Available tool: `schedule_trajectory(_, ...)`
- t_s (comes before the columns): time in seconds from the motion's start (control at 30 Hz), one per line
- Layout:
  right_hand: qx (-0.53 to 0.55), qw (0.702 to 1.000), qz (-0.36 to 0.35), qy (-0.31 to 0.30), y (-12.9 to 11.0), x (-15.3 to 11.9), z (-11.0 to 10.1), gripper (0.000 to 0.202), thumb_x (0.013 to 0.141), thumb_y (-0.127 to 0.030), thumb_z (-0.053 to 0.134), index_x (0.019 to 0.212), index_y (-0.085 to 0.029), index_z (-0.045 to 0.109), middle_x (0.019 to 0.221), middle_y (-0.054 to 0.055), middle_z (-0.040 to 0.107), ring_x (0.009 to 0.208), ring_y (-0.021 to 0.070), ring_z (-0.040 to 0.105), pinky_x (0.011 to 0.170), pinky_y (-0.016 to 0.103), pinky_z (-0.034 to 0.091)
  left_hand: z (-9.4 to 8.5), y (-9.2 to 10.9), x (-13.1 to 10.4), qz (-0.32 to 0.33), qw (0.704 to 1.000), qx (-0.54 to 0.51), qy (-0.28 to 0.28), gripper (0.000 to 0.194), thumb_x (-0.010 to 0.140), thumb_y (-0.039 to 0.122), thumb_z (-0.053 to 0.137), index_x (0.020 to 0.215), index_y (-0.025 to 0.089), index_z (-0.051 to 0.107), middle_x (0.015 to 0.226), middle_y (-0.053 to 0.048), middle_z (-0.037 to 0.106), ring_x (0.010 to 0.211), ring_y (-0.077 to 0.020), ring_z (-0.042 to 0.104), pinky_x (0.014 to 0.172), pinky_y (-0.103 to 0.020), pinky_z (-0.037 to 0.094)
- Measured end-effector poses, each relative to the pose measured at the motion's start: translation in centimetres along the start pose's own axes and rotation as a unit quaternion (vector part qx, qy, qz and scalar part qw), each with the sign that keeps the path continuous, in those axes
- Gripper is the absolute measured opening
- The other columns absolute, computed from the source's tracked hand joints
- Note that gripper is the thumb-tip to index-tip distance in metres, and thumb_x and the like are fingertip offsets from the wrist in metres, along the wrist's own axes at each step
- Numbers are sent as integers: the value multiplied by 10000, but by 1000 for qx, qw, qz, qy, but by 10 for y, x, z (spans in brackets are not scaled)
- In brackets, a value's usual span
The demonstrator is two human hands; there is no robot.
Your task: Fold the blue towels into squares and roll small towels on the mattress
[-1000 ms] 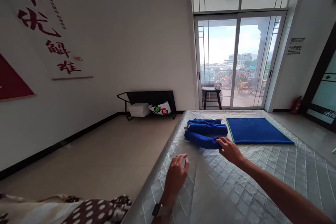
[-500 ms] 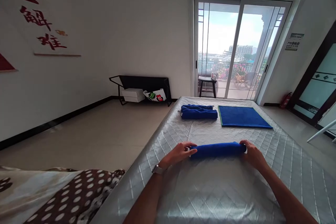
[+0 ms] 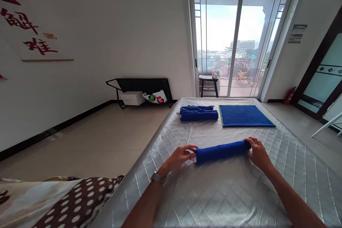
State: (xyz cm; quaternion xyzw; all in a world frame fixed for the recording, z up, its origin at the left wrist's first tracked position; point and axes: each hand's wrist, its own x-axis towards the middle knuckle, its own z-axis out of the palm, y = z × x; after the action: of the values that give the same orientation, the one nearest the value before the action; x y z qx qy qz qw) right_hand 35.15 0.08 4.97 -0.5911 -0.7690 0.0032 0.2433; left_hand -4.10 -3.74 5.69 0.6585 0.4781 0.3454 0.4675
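One second on, I see the left hand at the near-left end of the blue roll, its grip unclear to me; the roll, now nearer over the silver mattress, is grasped rightward by the right hand

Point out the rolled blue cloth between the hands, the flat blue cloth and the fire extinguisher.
Rolled blue cloth [image 3: 222, 151]: head view, middle of the roll's side.
Flat blue cloth [image 3: 245, 115]: head view, centre of its top face.
Fire extinguisher [image 3: 289, 96]: head view, its red body.
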Motion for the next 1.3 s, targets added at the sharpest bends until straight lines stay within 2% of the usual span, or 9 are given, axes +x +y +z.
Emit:
schedule_trajectory(0.17, -11, 999, -12, 38, -13, -3, 0, 477, 763, -117, 525, 1205, -255, 638, 1299, 79, 586, 1181, 276, 536, 1022, 432, 431, 4, 5, -2, 5, 1000, -14, -19, 552, 738, 467, 773, 1201, 181, 687, 996, -57, 744, 781, -175, 678, 700, -276, 515)
schedule_trajectory(0.3, 30, 994, -92, 54, -36, -10, 0, 390, 849, -152, 479, 1179, -258, 655, 1228, 78, 623, 1127, 253, 572, 1015, 437, 460, 9, 16, -3, 16, 999, 11, -27, 535, 741, 461, 767, 1184, 167, 707, 815, -41, 735, 713, -168, 651, 642, -259, 484)
schedule_trajectory(0.53, 101, 957, -272, -34, -118, -16, 17, 441, 927, -170, 467, 1346, -264, 565, 1385, 81, 587, 1165, 238, 614, 970, 416, 538, 16, 23, -1, 23, 999, 32, 6, 441, 750, 449, 742, 1072, 149, 768, 662, -12, 684, 619, -147, 589, 593, -258, 450)
schedule_trajectory(0.67, 103, 961, -234, -101, -165, -6, 27, 498, 902, -203, 577, 1393, -249, 511, 1344, 96, 613, 1125, 241, 650, 918, 347, 551, 12, 18, 3, 51, 999, -7, 14, 426, 741, 478, 742, 1031, 168, 780, 804, -46, 752, 763, -201, 661, 741, -322, 526)
schedule_trajectory(0.77, 96, 969, -196, -114, -176, -4, 24, 395, 891, -176, 588, 1273, -278, 592, 1169, 59, 672, 979, 209, 694, 832, 290, 549, 7, 13, 5, 49, 998, -28, 28, 424, 716, 508, 756, 978, 177, 793, 894, -70, 774, 845, -233, 683, 829, -365, 534)
schedule_trajectory(0.93, 139, 959, -224, -100, -157, -29, -5, 297, 840, -80, 499, 1041, -257, 628, 1011, 25, 675, 857, 185, 682, 776, 278, 538, 1, 12, 5, 45, 998, -7, 33, 397, 747, 499, 724, 949, 167, 805, 911, -83, 780, 846, -242, 678, 799, -362, 526)
schedule_trajectory(1.07, 184, 962, -189, -62, -122, -66, -43, 263, 821, -98, 464, 974, -272, 589, 907, 5, 663, 645, 145, 621, 638, 259, 539, 0, 8, 6, 34, 998, -41, 42, 381, 774, 453, 694, 1010, 171, 795, 977, -77, 779, 943, -248, 667, 874, -367, 500)
schedule_trajectory(1.23, 220, 971, -79, 57, -58, -110, -98, 54, 891, -339, 541, 896, -310, 585, 819, 7, 660, 535, 140, 569, 443, 237, 504, -10, -10, 10, 9, 988, -127, 83, 450, 755, 437, 703, 1091, 144, 760, 958, -78, 768, 902, -210, 662, 845, -340, 504)
schedule_trajectory(1.3, 217, 969, -5, 119, -25, -127, -119, 170, 849, -486, 608, 849, -318, 586, 796, 22, 673, 528, 157, 591, 413, 251, 504, -17, -17, 13, -1, 978, -171, 117, 444, 727, 440, 718, 1050, 139, 765, 910, -73, 762, 833, -187, 659, 796, -320, 519)
